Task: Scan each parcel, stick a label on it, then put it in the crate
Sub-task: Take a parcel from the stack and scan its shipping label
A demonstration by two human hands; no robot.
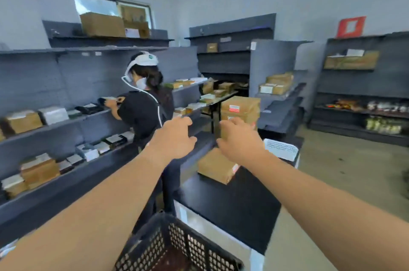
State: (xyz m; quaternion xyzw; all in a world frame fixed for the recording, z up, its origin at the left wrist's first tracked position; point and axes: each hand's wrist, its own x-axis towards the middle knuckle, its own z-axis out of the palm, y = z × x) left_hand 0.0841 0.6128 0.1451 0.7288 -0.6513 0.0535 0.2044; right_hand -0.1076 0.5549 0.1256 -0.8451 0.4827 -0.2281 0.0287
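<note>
Cardboard parcel (213,169): lying flat near the far end of the black table (232,204), with a red-and-white sticker showing at its right edge.
Right hand (240,140): I am reaching it forward over the parcel's far corner with the fingers bent and relaxed, gripping nothing. I cannot tell if it is touching the cardboard.
Left hand (174,138): I am holding it out in the air with the fingers loosely curled and a little spread, gripping nothing. It is hovering left of the parcel and apart from it.
Stacked cartons (241,109): two brown boxes are sitting one on the other behind my right hand, beyond the table's far end. The upper one is showing a red-and-white label on its front. What they are standing on is hidden.
Black crate (177,246): perforated plastic, sitting at the bottom of the view between my forearms, nearer to me than the parcel. Its inside is mostly out of sight.
White sheet (281,149): printed paper, lying at the table's far right corner just right of my right hand. The print is too blurred to read.
Other person (143,109): standing with their back to me in a white cap and dark top, handling something on a shelf.
Grey shelves (44,93): running along the left wall, carrying small boxes and packets.
</note>
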